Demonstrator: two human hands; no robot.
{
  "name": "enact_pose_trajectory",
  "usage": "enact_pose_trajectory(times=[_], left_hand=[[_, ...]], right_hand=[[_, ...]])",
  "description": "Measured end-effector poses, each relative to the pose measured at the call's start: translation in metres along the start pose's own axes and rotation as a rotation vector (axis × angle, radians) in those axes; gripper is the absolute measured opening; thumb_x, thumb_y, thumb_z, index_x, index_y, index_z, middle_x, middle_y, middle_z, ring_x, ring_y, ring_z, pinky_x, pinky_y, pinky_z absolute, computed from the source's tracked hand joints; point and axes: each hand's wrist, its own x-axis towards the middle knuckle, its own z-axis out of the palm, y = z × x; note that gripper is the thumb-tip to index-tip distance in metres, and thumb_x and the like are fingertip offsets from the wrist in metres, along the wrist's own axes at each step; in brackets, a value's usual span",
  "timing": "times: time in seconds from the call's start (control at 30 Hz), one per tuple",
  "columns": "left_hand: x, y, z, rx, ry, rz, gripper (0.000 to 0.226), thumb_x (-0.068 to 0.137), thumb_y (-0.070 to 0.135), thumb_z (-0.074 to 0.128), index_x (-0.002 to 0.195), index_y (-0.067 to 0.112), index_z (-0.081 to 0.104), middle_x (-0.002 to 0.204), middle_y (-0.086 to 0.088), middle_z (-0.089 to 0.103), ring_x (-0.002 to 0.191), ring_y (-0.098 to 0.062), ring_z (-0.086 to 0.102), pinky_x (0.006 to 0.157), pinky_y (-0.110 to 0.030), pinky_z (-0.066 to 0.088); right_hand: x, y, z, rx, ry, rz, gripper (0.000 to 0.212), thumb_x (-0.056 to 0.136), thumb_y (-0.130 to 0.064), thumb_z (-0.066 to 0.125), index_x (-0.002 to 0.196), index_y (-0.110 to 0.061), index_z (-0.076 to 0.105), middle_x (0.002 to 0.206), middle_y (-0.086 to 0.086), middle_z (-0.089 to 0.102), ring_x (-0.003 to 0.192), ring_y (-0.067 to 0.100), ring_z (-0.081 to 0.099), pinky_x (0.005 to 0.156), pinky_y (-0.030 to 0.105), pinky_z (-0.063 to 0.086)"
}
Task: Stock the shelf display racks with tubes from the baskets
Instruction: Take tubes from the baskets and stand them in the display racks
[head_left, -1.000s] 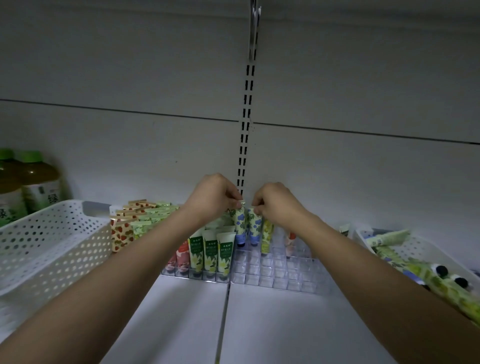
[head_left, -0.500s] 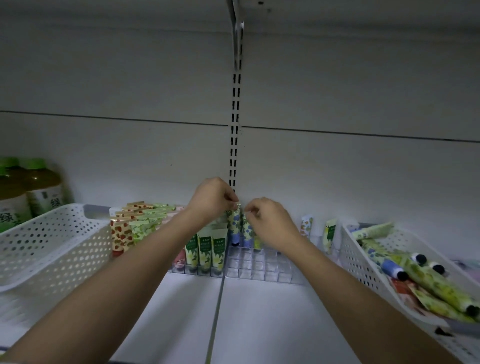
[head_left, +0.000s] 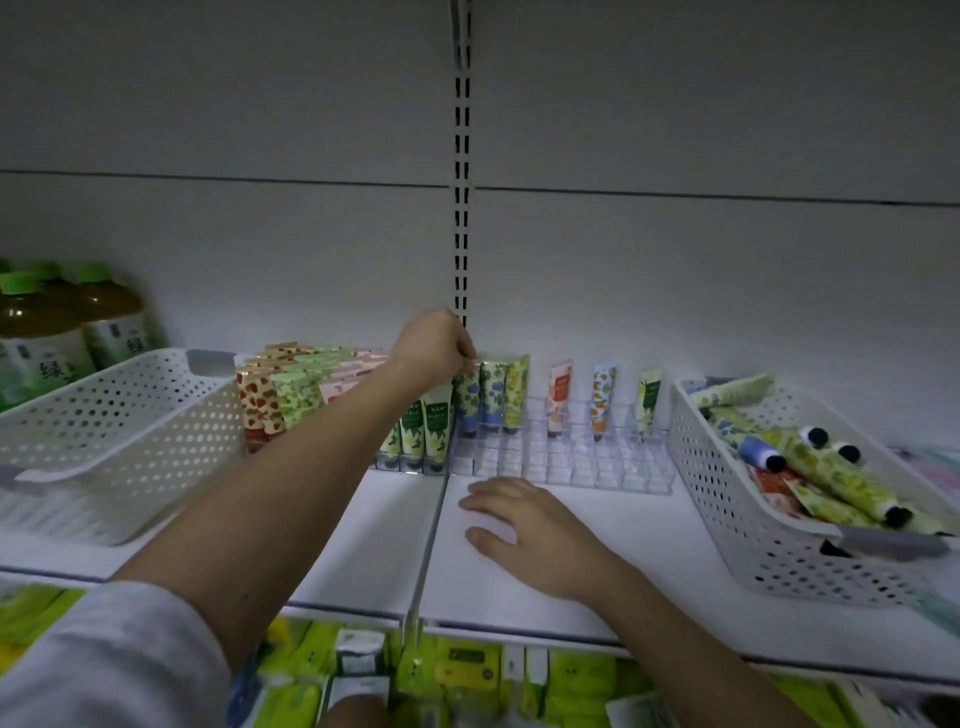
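A clear display rack (head_left: 561, 465) with a grid of slots stands at the back of the white shelf. Upright tubes fill its left end; three more stand apart in its back row. My left hand (head_left: 434, 345) reaches to the back row and pinches the top of a blue-flowered tube (head_left: 467, 400) standing in the rack. My right hand (head_left: 519, 525) hovers low over the shelf in front of the rack, fingers relaxed, holding nothing. A white perforated basket (head_left: 769, 551) at the right holds several loose tubes (head_left: 826, 475).
A second white perforated basket (head_left: 104, 415) sits at the left, no tubes visible in it. Green-capped tea bottles (head_left: 47, 332) stand behind it. Boxed tubes (head_left: 280, 395) fill the rack's far left. A lower shelf (head_left: 467, 670) with green packages shows below the shelf edge.
My right hand has let go of the tube tops and dropped back toward the shelf front. My left hand stays on the blue-flowered tube. The view has tilted down.
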Motion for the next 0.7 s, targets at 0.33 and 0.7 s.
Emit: enact_pose_trajectory(times=[0.33, 0.7], left_hand=[[0.001, 0.005, 0.010, 0.084, -0.044, -0.054, 0.016, 0.088, 0.013, 0.069, 0.103, 0.012, 0.076, 0.109, -0.005, 0.073, 0.097, -0.019, 0.066, 0.092, -0.031, 0.051], [-0.029, 0.077, 0.012, -0.326, 0.239, 0.188, 0.029, 0.092, 0.036, 0.058, 0.119, 0.028, 0.065, 0.110, 0.007, 0.066, 0.097, -0.012, 0.059, 0.074, -0.022, 0.037]], right_hand=[[0.000, 0.006, 0.011, -0.084, -0.025, 0.011, 0.055, 0.096, -0.057, 0.043, 0.146, -0.034, 0.041, 0.158, -0.013, 0.029, 0.145, 0.006, 0.018, 0.114, 0.021, 0.009], [-0.020, -0.021, -0.084, 0.275, 0.527, -0.001, 0.023, 0.091, -0.013, 0.059, 0.112, -0.017, 0.068, 0.104, -0.001, 0.066, 0.089, 0.011, 0.060, 0.079, 0.026, 0.051]])
